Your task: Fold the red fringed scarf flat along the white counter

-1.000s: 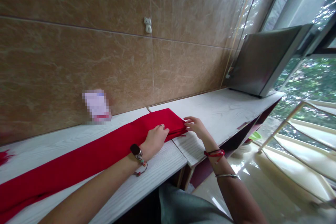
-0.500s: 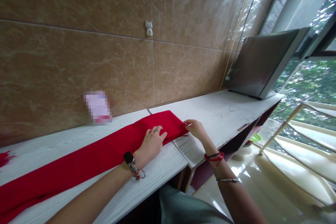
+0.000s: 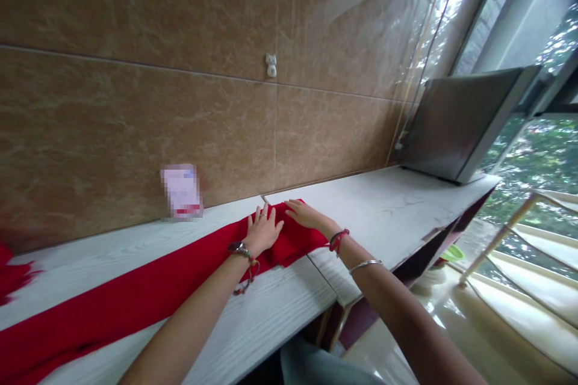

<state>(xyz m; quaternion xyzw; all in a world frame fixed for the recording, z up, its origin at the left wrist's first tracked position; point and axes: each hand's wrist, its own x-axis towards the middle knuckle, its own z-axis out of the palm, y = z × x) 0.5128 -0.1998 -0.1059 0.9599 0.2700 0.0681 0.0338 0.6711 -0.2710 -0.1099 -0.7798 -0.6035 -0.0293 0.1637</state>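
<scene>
A long red scarf [image 3: 149, 292] lies folded lengthwise along the white wood-grain counter, running from the left edge of the view to the seam between two counter sections. My left hand [image 3: 263, 233] rests on it with fingers spread, pressing on the cloth near its right end. Farther right, my right hand [image 3: 307, 215] lies flat on the top of that end, fingers stretched toward the wall. Between and below the hands the cloth is slightly rumpled. Neither hand grips it.
A blurred pale packet [image 3: 182, 191] leans on the brown tiled wall. Red fringe [image 3: 15, 274] shows at the left. A grey box-shaped appliance [image 3: 465, 123] stands at the counter's far right end. Beyond the counter's front edge are a tiered rack [image 3: 533, 271] and a green dish [image 3: 452, 253].
My right hand has let go of the scarf's right corner and moved left onto its top. The left hand has spread its fingers and shifted slightly toward the wall. The view has tilted a little.
</scene>
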